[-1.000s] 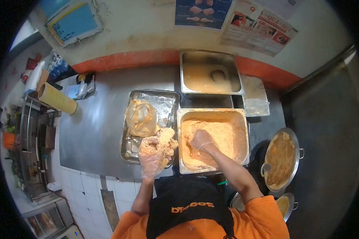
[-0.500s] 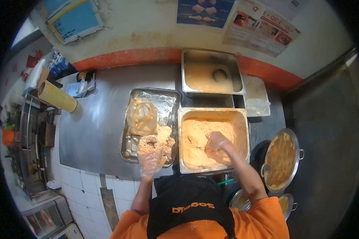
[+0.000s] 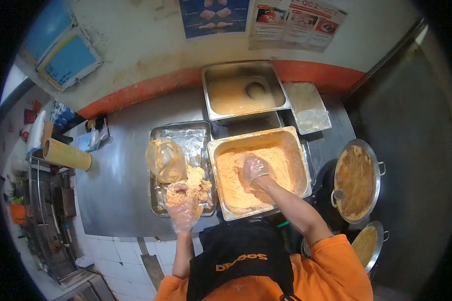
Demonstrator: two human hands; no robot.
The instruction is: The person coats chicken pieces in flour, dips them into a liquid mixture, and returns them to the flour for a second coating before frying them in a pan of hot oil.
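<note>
My left hand (image 3: 182,208), in a clear plastic glove, is closed around a breaded piece (image 3: 177,193) at the front of the metal tray (image 3: 153,150). Other coated pieces (image 3: 198,184) lie against it, and a plastic bag (image 3: 165,160) rests in the tray behind. My right hand (image 3: 255,169), also gloved, is over the breading flour (image 3: 231,163) in the deep steel pan (image 3: 300,150). Its fingers point down and are mostly hidden, so their grip does not show.
Behind the flour pan stands a pan of cloudy liquid (image 3: 231,95) with a dark round object in it. A clear container (image 3: 309,108) sits to its right. Two wide pans (image 3: 356,180) (image 3: 366,248) stand at the right. A yellow roll (image 3: 68,154) is at the left.
My right hand has moved left and back over the flour, its fingers now lower. My left hand remains on the breaded piece. The whole view has shifted and turned.
</note>
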